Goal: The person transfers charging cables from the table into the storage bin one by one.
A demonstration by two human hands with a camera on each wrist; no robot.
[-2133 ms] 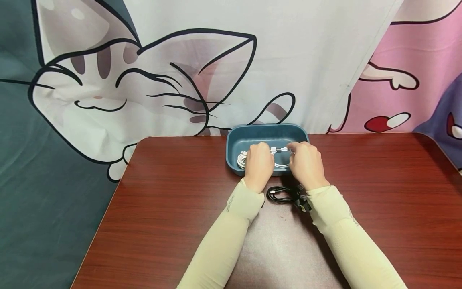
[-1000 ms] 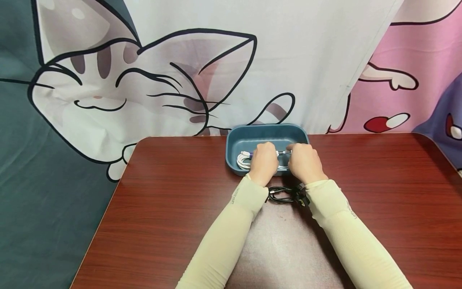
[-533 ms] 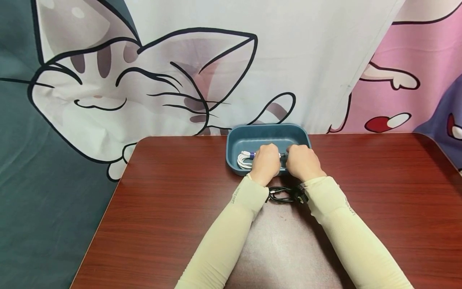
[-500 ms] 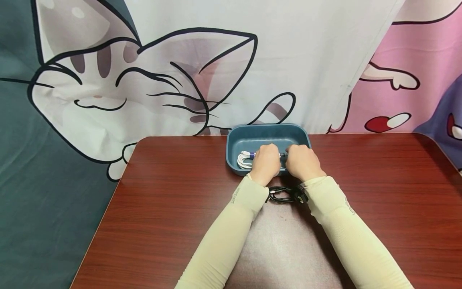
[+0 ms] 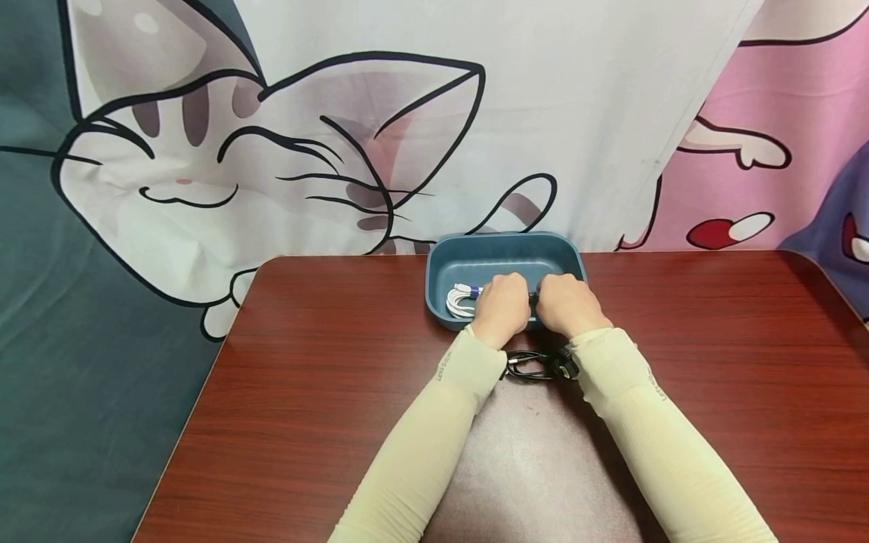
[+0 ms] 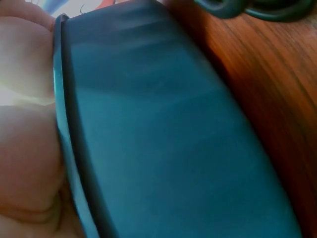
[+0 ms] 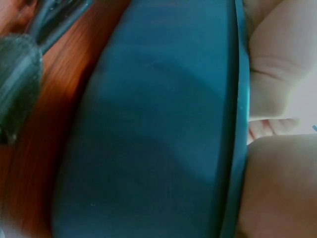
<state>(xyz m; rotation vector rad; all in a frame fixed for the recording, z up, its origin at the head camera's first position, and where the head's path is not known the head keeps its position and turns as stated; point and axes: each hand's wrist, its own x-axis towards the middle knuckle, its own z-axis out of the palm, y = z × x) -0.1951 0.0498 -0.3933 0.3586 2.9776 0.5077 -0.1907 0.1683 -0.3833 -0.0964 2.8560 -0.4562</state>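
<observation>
A blue open box (image 5: 468,259) stands at the table's far edge, and both hands reach over its front rim. Inside at the left lies a coiled white cable (image 5: 459,303) with a purple band (image 5: 474,291). My left hand (image 5: 501,311) covers the rest of the cable, fingers curled down and hidden from above. Close beside it, my right hand (image 5: 569,305) also has curled fingers. A small dark piece (image 5: 533,297) shows between the two hands, pinched at the cable. Both wrist views show mostly the box's front wall (image 6: 153,124), with parts of the hands behind its rim.
A coiled black cable (image 5: 526,367) with a dark plug (image 5: 565,368) lies on the brown table (image 5: 305,377) in front of the box, between the wrists. A cartoon-printed curtain (image 5: 577,113) hangs right behind the table.
The left hand has shifted right along the cable and the right hand slightly left, narrowing the gap between them. White connectors with a dark band, visible earlier between the hands, are now mostly covered.
</observation>
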